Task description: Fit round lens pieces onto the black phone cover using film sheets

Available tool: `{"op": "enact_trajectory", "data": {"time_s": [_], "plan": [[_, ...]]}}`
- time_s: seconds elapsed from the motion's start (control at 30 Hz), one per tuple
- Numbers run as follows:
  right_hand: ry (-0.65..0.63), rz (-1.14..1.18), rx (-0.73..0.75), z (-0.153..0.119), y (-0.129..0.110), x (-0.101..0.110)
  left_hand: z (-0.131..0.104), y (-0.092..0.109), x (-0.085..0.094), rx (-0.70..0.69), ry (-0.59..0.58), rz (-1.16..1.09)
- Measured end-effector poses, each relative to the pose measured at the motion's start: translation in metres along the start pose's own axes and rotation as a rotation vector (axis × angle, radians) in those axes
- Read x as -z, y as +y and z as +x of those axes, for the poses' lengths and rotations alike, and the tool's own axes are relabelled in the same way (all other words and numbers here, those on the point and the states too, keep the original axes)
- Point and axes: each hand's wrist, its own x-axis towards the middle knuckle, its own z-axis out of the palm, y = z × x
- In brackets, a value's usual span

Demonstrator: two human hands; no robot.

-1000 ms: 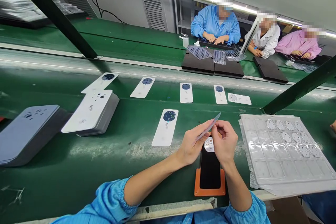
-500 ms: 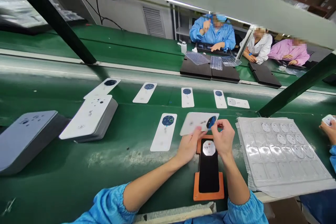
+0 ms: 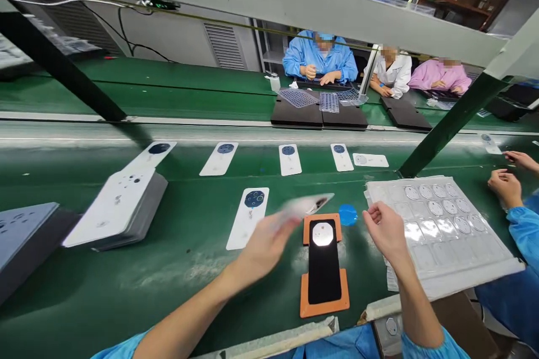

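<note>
Left hand (image 3: 263, 241): blurred, fingers grasping white card (image 3: 305, 205), now swung left of centre.
Right hand (image 3: 385, 230): released, moved off card.
Blue film (image 3: 347, 215): now lying on table (image 3: 126, 291).

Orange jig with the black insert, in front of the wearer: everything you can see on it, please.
The orange jig lies flat on the green belt, long axis running away from the wearer. It looks like an orange base showing only as end borders, under a matte black insert. A pale round disc sits at the insert's far end. Neither hand touches it: the blurred left hand holds a white card over its far-left corner; the right hand is off to its right.
</note>
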Motion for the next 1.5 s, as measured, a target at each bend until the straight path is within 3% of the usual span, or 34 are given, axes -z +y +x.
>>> {"op": "enact_trajectory", "data": {"time_s": [0.1, 0.17, 0.23, 0.37, 0.57, 0.83, 0.97, 1.13, 1.33, 1.5], "plan": [[-0.06, 0.041, 0.46, -0.025, -0.014, 0.009, -0.022, -0.01, -0.015, -0.364, -0.256, 0.458], [-0.081, -0.044, 0.67, -0.041, -0.017, 0.0, -0.03, -0.023, -0.029, -0.476, -0.296, 0.703], [-0.045, -0.126, 0.753, -0.05, -0.015, -0.015, -0.033, -0.036, -0.041, -0.522, -0.306, 0.846], [-0.008, -0.187, 0.807, -0.052, -0.004, -0.036, -0.034, -0.051, -0.048, -0.525, -0.316, 0.886], [-0.077, -0.238, 0.848, -0.045, 0.0, -0.035, -0.033, -0.059, -0.042, -0.437, -0.33, 0.878], [-0.256, -0.376, 0.874, -0.041, -0.004, -0.041, -0.032, -0.048, -0.038, -0.402, -0.459, 0.996], [-0.34, -0.399, 0.874, -0.042, -0.006, -0.037, -0.039, -0.049, -0.039, -0.425, -0.458, 0.999], [-0.367, -0.39, 0.898, -0.048, -0.005, -0.032, -0.044, -0.051, -0.043, -0.452, -0.383, 1.011], [-0.418, -0.332, 0.823, -0.05, -0.005, -0.033, -0.039, -0.038, -0.046, -0.436, -0.493, 1.044], [-0.329, -0.216, 0.834, -0.056, 0.003, -0.035, -0.038, -0.036, -0.033, -0.299, -0.53, 0.871]]}}
